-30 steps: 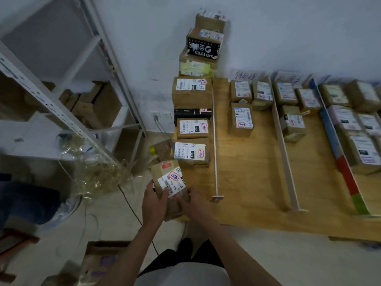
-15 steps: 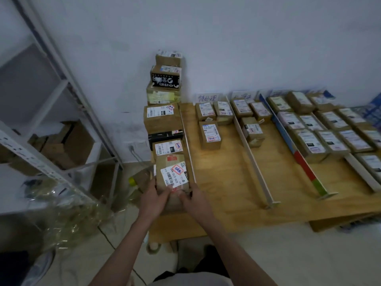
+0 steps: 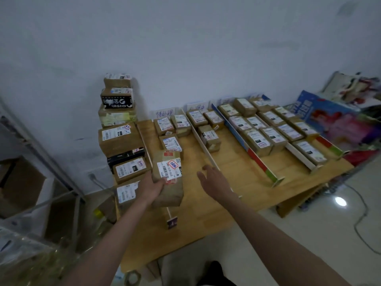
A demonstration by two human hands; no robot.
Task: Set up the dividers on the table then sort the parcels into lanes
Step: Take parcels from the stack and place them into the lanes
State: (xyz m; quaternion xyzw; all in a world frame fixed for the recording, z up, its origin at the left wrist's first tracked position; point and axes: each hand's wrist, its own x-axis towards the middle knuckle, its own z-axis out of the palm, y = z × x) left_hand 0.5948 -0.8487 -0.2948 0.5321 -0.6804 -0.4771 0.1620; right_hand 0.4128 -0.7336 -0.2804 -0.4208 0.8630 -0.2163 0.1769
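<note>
The left hand [image 3: 153, 187] grips a brown cardboard parcel with a white barcode label [image 3: 168, 179] by its near left edge, thumb curled over the top face, holding it above the white strip divider [image 3: 144, 144] at the left end of the light wooden table [image 3: 206, 213]. The right hand [image 3: 214, 180] holds nothing; it hovers over the second lane with fingers spread and relaxed, beside another white divider [image 3: 203, 144]. More labelled brown parcels [image 3: 257, 141] lie in the lanes farther back.
</note>
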